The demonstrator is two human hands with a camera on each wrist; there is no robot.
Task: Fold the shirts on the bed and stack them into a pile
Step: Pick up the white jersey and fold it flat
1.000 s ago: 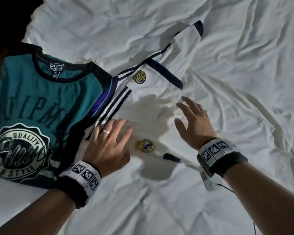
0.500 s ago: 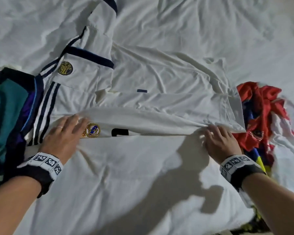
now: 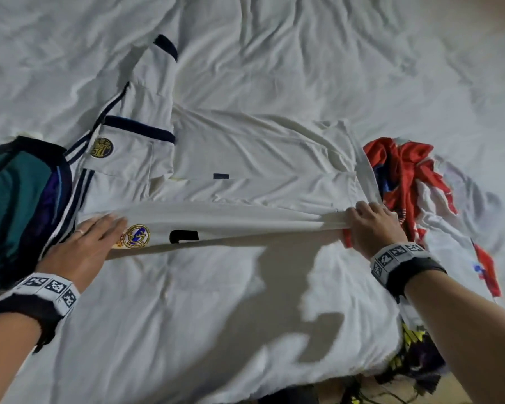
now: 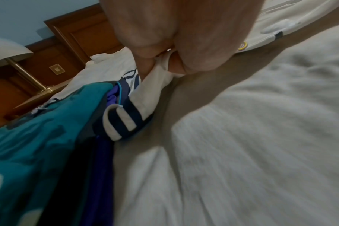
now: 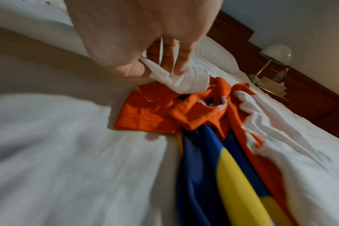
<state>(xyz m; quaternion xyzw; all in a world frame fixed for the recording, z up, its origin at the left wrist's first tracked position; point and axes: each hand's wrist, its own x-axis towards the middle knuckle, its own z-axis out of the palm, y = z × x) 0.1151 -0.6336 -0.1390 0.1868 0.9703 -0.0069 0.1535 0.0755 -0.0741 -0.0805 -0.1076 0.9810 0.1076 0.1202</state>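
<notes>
A white jersey point(image 3: 245, 158) with navy trim and a crest lies spread across the bed, its near long edge folded over into a raised band. My left hand point(image 3: 99, 231) lies on the shoulder end beside the crest. In the left wrist view the left hand point(image 4: 161, 61) pinches the white cloth point(image 4: 155, 85) between thumb and fingers. My right hand point(image 3: 359, 217) pinches the hem end; the right wrist view shows white fabric point(image 5: 188, 82) caught between the fingertips point(image 5: 178, 68). A folded teal shirt point(image 3: 15, 199) lies at the left, under the jersey's collar end.
A crumpled red and white shirt point(image 3: 405, 176) lies just right of the hem, over a blue and yellow garment point(image 5: 213, 168). White bedsheet point(image 3: 187, 316) spreads in front of me. The bed's edge runs at the lower right. Lamps point(image 5: 275, 52) stand on bedside tables.
My right hand has gone from beside the crest out to the hem at the right and taken hold of it. The jersey's near edge is now folded over and stretched between both hands.
</notes>
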